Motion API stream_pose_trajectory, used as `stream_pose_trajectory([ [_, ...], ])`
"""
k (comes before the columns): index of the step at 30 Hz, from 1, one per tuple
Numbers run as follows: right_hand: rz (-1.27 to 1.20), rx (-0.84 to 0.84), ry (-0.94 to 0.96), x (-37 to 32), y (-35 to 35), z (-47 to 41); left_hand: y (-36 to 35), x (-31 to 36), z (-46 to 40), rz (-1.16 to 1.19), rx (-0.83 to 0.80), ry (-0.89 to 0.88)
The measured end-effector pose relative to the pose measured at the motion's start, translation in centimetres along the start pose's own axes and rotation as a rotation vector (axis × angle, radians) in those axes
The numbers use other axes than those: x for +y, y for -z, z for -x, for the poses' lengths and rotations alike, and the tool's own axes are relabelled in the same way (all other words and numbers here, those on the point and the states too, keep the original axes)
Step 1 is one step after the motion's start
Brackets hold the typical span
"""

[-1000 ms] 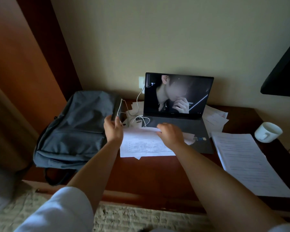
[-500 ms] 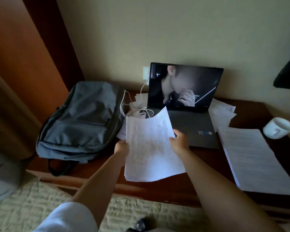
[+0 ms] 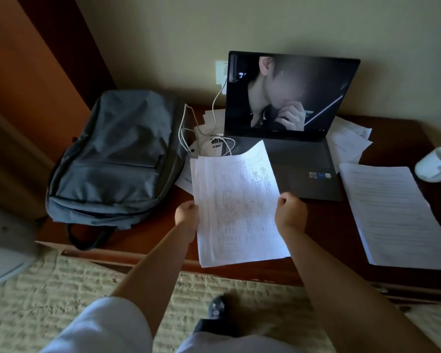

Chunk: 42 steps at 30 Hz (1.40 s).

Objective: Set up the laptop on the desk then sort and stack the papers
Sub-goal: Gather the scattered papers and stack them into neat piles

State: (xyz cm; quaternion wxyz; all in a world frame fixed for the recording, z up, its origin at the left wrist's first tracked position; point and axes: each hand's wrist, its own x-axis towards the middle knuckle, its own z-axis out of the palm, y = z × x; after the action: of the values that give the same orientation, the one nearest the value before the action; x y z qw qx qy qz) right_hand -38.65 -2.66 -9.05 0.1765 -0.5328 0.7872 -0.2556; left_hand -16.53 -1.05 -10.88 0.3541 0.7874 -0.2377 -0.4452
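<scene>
An open dark laptop [image 3: 301, 161] stands at the back of the wooden desk [image 3: 323, 225], its screen lit. I hold a sheaf of printed papers [image 3: 236, 207] lifted above the desk's front, in front of the laptop's left side. My left hand [image 3: 187, 216] grips the sheaf's left edge and my right hand [image 3: 290, 212] grips its right edge. A flat stack of papers [image 3: 395, 212] lies on the desk to the right of the laptop. More loose sheets [image 3: 350, 141] poke out behind the laptop's right side.
A grey backpack [image 3: 115, 159] lies on the desk's left end. White charger cables [image 3: 189, 133] and small papers sit between it and the laptop, running to a wall socket [image 3: 220, 72]. A white mug [image 3: 437, 163] lies at the far right. Carpet lies below the desk edge.
Both hands have picked the sheaf up off the desk and turned it upright toward me, lengthwise. My view has shifted closer and slightly left.
</scene>
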Motion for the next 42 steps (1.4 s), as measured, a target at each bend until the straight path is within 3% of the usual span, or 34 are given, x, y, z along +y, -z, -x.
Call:
stream_pose_trajectory([
  [5, -0.039, 0.027, -0.07, 0.6, -0.2, -0.3, -0.3, 0.0, 0.4, -0.037, -0.012, -0.112],
  [13, 0.225, -0.276, -0.085, 1.4, -3.4, 1.0, -1.1, -0.5, 0.5, -0.006, -0.078, -0.149],
  [21, 0.131, -0.069, 0.076, 1.6, -3.9, 1.5, -1.8, -0.7, 1.0, -0.04, -0.111, -0.143],
  [24, 0.087, -0.028, 0.014, 0.6, -4.1, 1.8, -2.3, -0.5, 1.2, 0.014, -0.128, -0.117],
  [27, 0.168, -0.104, -0.139, 0.8, -4.4, 1.3, -2.3, -0.1, 1.1, 0.062, -0.123, -0.06],
  [31, 0.06, -0.132, 0.032, 0.9, -4.9, 1.6, -2.2, 0.0, 0.6, -0.017, -0.125, -0.086],
  [34, -0.043, -0.03, -0.103, 0.6, -4.4, 0.9, -2.2, 0.2, 0.4, -0.024, -0.133, -0.094],
  [38, -0.147, -0.082, -0.153, 0.4, -3.8, 0.5, -2.4, 0.0, 0.0, -0.012, -0.144, -0.054],
  [42, -0.089, -0.149, -0.322, 0.1, -3.2, 0.2, -2.4, 0.1, -0.6, -0.05, -0.148, -0.026],
])
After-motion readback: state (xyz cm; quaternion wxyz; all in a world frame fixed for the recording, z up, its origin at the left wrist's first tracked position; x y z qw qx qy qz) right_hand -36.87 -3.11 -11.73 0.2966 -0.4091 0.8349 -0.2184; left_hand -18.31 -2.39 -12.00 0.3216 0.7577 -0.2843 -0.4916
